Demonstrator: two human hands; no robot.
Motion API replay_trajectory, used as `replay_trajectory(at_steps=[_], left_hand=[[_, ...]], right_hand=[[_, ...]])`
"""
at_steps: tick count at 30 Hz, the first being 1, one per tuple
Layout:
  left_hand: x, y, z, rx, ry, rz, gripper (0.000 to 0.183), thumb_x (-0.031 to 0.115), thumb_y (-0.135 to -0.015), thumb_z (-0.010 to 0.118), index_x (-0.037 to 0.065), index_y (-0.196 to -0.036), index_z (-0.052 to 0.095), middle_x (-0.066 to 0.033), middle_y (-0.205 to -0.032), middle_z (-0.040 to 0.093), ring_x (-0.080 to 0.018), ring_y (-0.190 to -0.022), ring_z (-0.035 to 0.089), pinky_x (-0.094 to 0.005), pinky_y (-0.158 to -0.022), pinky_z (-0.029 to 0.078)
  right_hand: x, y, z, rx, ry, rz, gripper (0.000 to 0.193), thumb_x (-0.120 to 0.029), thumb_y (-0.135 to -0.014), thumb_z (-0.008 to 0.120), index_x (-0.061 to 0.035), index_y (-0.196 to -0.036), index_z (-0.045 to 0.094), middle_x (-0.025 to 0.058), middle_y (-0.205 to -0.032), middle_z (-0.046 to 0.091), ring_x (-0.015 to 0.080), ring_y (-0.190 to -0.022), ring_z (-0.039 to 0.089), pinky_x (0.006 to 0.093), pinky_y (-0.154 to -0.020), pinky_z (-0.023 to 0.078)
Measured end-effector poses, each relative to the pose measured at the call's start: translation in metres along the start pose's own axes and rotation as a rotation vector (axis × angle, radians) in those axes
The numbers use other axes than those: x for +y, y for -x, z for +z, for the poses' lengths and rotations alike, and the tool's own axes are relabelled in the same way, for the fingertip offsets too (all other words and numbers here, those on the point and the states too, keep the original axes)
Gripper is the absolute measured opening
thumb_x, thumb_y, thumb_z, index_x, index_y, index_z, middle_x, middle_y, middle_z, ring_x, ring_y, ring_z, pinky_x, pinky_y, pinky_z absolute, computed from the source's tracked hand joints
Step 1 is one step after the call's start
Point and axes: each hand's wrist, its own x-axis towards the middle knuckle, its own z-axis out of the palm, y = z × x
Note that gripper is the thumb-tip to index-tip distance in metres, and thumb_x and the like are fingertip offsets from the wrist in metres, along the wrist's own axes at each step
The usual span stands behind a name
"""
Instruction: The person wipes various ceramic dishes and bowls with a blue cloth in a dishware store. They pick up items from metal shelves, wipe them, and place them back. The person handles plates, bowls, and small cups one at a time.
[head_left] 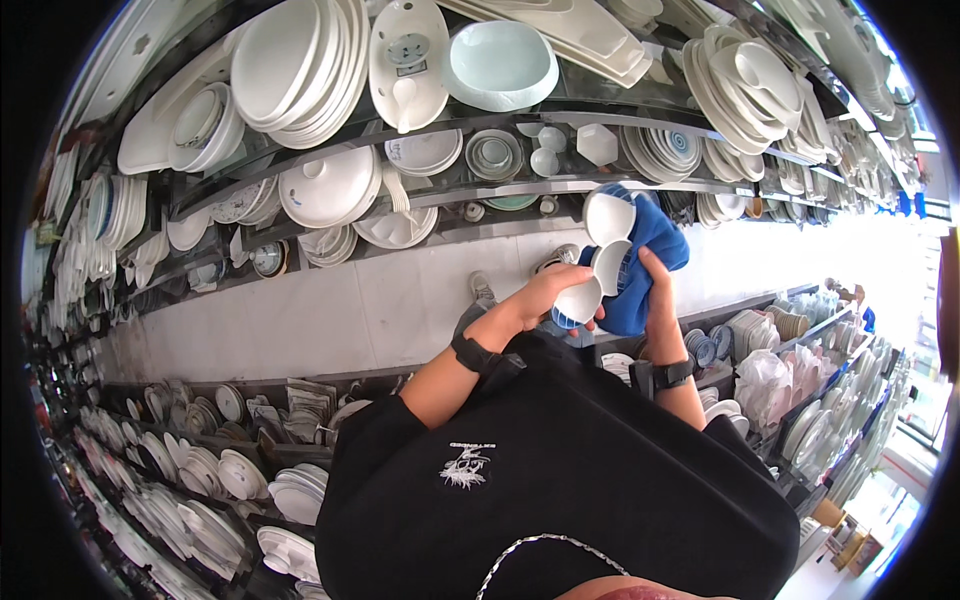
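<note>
A white dish (610,217) with three joined bowl-like compartments and a blue patterned outside is held up in front of my body, tilted. My left hand (550,293) is closed on its near end, thumb over the rim and some fingertips showing beneath. Bunched against the dish's right side is a blue cloth (660,235), which also hangs below it. My right hand (660,290) grips this cloth with the thumb raised along it; its other fingers are mostly hidden. Both wrists wear dark bands.
Shelves ahead carry stacked white plates (290,70), a pale blue bowl (500,65) and a lidded white pot (328,185). More crockery (240,475) fills shelves behind me on the left, and plastic-wrapped ware (780,375) sits on the right. A pale tiled aisle floor (330,310) runs between.
</note>
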Motion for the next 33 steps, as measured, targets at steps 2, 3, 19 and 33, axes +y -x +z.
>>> replay_trajectory(at_steps=[2,3,19,33], left_hand=[[-0.011,-0.009,-0.013,-0.013,0.155,-0.061,0.054,0.042,-0.105,0.039,-0.006,-0.120,0.060,-0.0248,-0.102,0.071,-0.0320,-0.084,0.073,-0.0388,-0.059,0.060],[-0.015,-0.014,-0.019,-0.009,0.172,-0.094,0.054,0.042,-0.105,0.039,-0.006,-0.120,0.060,-0.0250,-0.102,0.071,-0.0324,-0.084,0.073,-0.0391,-0.059,0.060],[-0.034,-0.142,-0.135,0.238,-0.285,-0.308,0.050,0.044,-0.104,0.053,-0.002,-0.118,0.065,-0.0209,-0.101,0.072,-0.0314,-0.092,0.073,-0.0428,-0.072,0.058],[-0.069,-0.213,-0.214,0.372,-1.450,-0.035,0.039,0.030,-0.106,0.046,-0.002,-0.087,0.058,-0.0277,-0.078,0.063,-0.0499,-0.080,0.059,-0.0561,-0.070,0.045]], right_hand=[[0.011,-0.003,-0.011,0.043,0.042,0.057,0.044,-0.018,-0.096,0.065,0.0029,-0.133,0.055,0.0143,-0.116,0.069,0.0240,-0.098,0.071,0.0364,-0.089,0.058],[0.017,-0.007,-0.019,0.048,0.041,0.074,0.045,-0.018,-0.095,0.066,0.0031,-0.133,0.055,0.0140,-0.116,0.069,0.0236,-0.097,0.071,0.0363,-0.088,0.058],[0.076,-0.154,-0.112,0.212,0.235,-0.029,0.030,0.001,-0.083,0.064,0.0013,-0.113,0.065,0.0060,-0.105,0.068,0.0174,-0.093,0.065,0.0317,-0.085,0.052],[0.103,-0.243,-0.168,0.338,-0.044,-0.135,0.035,-0.010,-0.089,0.074,0.0011,-0.120,0.063,0.0078,-0.110,0.068,0.0182,-0.100,0.065,0.0317,-0.088,0.053]])
